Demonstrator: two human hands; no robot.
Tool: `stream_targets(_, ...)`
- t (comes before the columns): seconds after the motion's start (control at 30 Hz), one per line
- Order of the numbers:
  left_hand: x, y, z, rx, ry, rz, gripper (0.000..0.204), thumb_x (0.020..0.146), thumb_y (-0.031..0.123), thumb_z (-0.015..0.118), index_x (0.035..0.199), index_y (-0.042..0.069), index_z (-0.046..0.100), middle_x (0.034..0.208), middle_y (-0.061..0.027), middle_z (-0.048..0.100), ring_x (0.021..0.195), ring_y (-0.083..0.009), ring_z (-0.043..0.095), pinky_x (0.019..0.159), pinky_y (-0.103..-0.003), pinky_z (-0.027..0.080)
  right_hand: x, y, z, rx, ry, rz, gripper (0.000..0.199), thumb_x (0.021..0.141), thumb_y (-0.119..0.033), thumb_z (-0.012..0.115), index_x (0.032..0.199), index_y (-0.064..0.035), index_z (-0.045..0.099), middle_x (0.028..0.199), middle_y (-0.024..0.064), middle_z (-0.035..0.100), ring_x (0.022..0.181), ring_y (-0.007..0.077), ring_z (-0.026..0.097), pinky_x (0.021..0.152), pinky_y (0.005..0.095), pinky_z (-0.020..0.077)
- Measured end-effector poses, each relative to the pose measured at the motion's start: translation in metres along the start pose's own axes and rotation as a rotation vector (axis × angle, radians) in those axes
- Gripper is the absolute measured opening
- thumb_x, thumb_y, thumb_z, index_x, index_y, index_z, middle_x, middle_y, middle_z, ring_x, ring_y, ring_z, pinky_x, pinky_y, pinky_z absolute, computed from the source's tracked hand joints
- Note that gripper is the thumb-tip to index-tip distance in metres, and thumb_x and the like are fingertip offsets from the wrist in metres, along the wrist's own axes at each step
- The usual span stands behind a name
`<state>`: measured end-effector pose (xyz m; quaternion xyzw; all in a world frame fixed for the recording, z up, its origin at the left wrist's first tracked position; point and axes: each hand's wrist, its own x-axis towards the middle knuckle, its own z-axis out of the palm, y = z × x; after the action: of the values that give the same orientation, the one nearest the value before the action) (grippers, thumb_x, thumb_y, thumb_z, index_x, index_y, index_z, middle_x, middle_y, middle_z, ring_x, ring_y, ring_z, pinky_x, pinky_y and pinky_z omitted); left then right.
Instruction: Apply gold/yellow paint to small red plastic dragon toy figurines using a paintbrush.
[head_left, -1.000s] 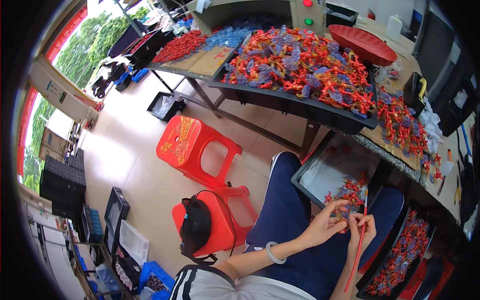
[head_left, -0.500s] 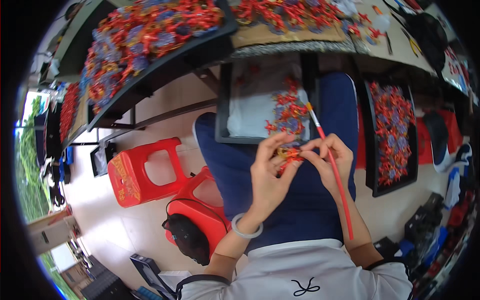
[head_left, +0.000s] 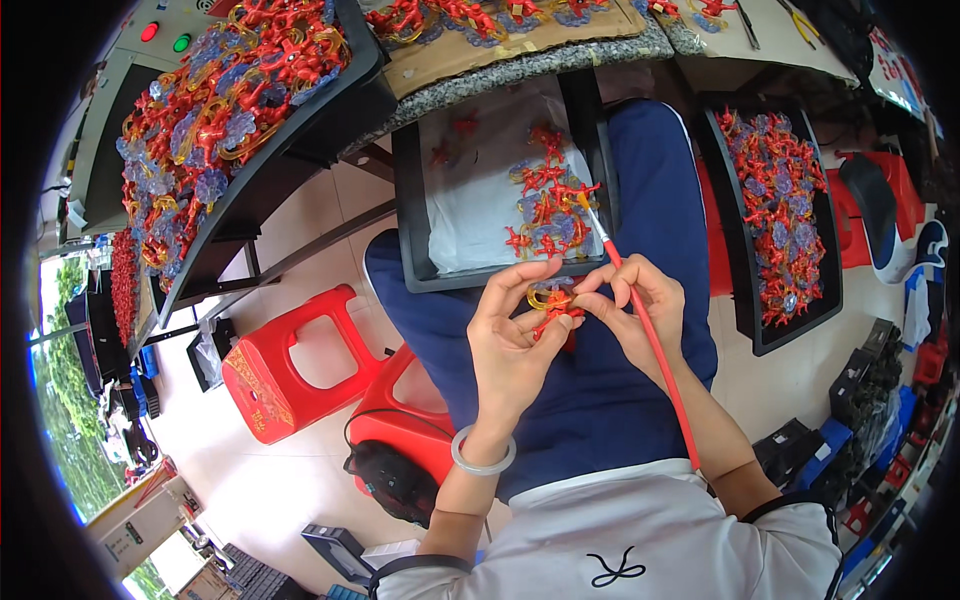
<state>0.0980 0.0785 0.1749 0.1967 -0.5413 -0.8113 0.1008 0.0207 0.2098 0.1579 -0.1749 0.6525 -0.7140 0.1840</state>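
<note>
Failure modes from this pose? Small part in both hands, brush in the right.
1. The small red and yellow piece is pinched only at the fingertips of the left hand and right hand, above the lap; a slip probably drops it to the floor.
2. The right hand also holds the long red brush; its tip sits near the black tray of red pieces and may knock them.

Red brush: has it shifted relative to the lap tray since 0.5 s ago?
No. The red brush lies as before in the right hand, tip at the black lap tray's near right corner; only the camera moved.
</note>
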Motion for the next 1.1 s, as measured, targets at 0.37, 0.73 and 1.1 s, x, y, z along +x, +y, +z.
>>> stream_targets(0.37,0.014,-0.001,-0.038,-0.194,-0.273,-0.184,0.043,0.096,0.013,0.053,0.133,-0.003,0.038,0.129,-0.0184,0.051,0.098,-0.0234,0.063,0.073,-0.025,0.053,0.023,-0.003,-0.024,0.163,-0.139,0.121,0.033,0.079,0.011,0.067,0.070,-0.0060,0.040,0.079,0.0104,0.063,0.082,0.0132,0.064,0.074,0.0251,0.0535)
stream_targets(0.73,0.017,-0.011,-0.034,-0.132,-0.412,-0.289,0.041,0.092,0.009,0.060,0.128,-0.006,0.048,0.105,-0.0065,0.058,0.096,-0.0141,0.060,0.081,-0.026,0.050,0.034,-0.010,-0.028,0.001,-0.383,0.069,0.006,0.088,0.001,0.059,0.086,-0.0016,0.055,0.085,0.0097,0.066,0.079,0.0136,0.065,0.071,0.0264,0.0523)
stream_targets(1.1,0.014,-0.032,-0.021,-0.064,-0.030,0.161,0.036,0.082,-0.003,0.068,0.116,-0.009,0.057,0.115,-0.0062,0.048,0.108,-0.0181,0.057,0.094,-0.028,0.047,0.011,-0.032,-0.026,-0.219,-0.185,-0.292,0.018,0.089,-0.013,0.063,0.097,0.0018,0.067,0.079,0.0096,0.064,0.068,0.0156,0.059,0.062,0.0255,0.0467)
